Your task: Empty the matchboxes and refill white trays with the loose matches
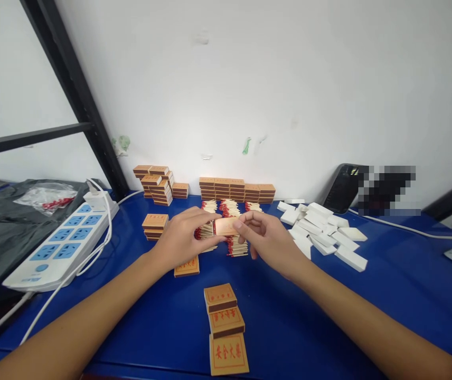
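Note:
A matchbox (225,227) is held up between my two hands above the middle of the blue table. My left hand (182,232) pinches its left end, where a few red match heads show at the opening. My right hand (269,238) grips the other end, thumb on top. Piles of loose red-tipped matches (237,247) lie beneath and behind the hands. Close to the left forearm is another matchbox (187,266), partly hidden by it. Three matchboxes (228,352) overlap in a column at the front of the table.
Stacked matchboxes (237,189) stand along the wall, with more stacks (157,182) at the back left. White matchbox trays (323,232) form a heap on the right. Behind it leans a black phone (342,187). A white power strip (62,245) with cables occupies the left side.

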`<state>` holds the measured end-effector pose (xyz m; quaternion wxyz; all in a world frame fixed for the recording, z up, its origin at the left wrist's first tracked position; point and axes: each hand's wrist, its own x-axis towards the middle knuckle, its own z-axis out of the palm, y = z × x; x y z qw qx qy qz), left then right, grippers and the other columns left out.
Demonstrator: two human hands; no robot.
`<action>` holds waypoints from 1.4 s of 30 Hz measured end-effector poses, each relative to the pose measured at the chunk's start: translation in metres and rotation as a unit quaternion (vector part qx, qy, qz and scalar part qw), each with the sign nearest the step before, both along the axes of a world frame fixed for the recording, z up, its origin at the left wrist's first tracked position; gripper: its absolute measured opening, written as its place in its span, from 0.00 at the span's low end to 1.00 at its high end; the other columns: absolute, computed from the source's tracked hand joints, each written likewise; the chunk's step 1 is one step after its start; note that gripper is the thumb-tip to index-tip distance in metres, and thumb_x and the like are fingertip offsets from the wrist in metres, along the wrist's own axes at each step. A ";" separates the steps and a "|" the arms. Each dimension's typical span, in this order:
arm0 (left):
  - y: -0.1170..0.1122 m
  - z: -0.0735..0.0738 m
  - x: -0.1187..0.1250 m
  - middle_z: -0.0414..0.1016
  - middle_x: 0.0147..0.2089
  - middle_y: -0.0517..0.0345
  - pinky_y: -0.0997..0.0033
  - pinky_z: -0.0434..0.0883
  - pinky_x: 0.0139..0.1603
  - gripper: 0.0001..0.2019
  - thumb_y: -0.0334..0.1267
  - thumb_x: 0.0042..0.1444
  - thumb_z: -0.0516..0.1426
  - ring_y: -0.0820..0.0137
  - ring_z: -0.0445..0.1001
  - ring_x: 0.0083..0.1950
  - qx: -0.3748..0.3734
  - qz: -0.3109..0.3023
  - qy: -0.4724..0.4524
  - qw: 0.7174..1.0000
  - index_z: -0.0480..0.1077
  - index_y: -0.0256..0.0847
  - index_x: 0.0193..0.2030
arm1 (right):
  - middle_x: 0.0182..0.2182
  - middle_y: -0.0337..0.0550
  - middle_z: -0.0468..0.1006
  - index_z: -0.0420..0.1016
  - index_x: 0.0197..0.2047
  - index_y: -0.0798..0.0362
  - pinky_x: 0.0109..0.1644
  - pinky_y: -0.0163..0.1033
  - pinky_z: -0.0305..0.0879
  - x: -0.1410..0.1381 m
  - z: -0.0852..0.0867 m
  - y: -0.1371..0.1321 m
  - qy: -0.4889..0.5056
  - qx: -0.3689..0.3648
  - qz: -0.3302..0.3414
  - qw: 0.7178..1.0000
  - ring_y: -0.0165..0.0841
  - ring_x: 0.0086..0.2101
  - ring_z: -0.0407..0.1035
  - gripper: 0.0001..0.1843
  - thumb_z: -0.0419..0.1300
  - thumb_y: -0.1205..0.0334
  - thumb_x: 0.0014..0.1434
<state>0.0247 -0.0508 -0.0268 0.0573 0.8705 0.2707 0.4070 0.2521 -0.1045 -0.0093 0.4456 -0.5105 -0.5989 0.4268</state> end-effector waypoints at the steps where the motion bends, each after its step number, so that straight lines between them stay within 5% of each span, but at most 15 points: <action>1: 0.001 -0.001 0.000 0.84 0.44 0.51 0.60 0.78 0.46 0.20 0.47 0.61 0.70 0.62 0.80 0.44 0.005 -0.002 0.004 1.000 0.79 0.42 0.56 | 0.27 0.37 0.74 0.72 0.35 0.50 0.19 0.34 0.64 0.000 0.000 0.000 -0.005 -0.009 0.001 1.000 0.28 0.21 0.64 0.29 0.68 0.30 0.57; 16: 0.007 0.000 -0.003 0.85 0.42 0.51 0.57 0.79 0.46 0.23 0.53 0.61 0.68 0.60 0.81 0.43 0.048 0.011 0.036 0.998 0.79 0.41 0.56 | 0.25 0.36 0.73 0.72 0.32 0.50 0.21 0.35 0.64 0.011 0.005 0.006 -0.048 -0.014 0.020 0.999 0.28 0.20 0.64 0.26 0.67 0.34 0.58; 22: 0.014 -0.003 -0.011 0.83 0.44 0.47 0.54 0.80 0.47 0.24 0.55 0.63 0.66 0.58 0.82 0.43 0.061 0.081 0.040 0.994 0.78 0.38 0.55 | 0.24 0.39 0.79 0.72 0.37 0.51 0.20 0.33 0.51 0.052 0.016 0.045 -0.071 -0.002 -0.117 0.991 0.26 0.18 0.60 0.23 0.70 0.40 0.60; 26: 0.014 -0.004 -0.011 0.83 0.43 0.47 0.55 0.80 0.45 0.23 0.55 0.64 0.65 0.58 0.81 0.44 0.074 0.092 0.053 0.992 0.78 0.38 0.54 | 0.33 0.48 0.86 0.70 0.42 0.52 0.25 0.35 0.60 0.077 0.022 0.087 -0.123 0.022 -0.197 0.972 0.26 0.19 0.63 0.17 0.69 0.50 0.65; 32: 0.016 -0.002 -0.012 0.83 0.43 0.49 0.56 0.79 0.47 0.20 0.52 0.63 0.67 0.58 0.80 0.45 0.087 0.081 0.055 0.991 0.77 0.39 0.53 | 0.29 0.45 0.85 0.69 0.42 0.51 0.34 0.37 0.64 0.083 0.013 0.130 -0.224 0.041 -0.219 0.949 0.34 0.30 0.75 0.11 0.66 0.55 0.68; 42: 0.017 -0.003 -0.013 0.83 0.43 0.47 0.54 0.80 0.47 0.21 0.53 0.66 0.64 0.57 0.79 0.46 0.095 0.081 0.067 0.990 0.77 0.36 0.54 | 0.27 0.42 0.85 0.72 0.39 0.50 0.39 0.40 0.68 0.077 0.003 0.135 -0.252 0.076 -0.227 0.938 0.38 0.34 0.80 0.09 0.69 0.58 0.63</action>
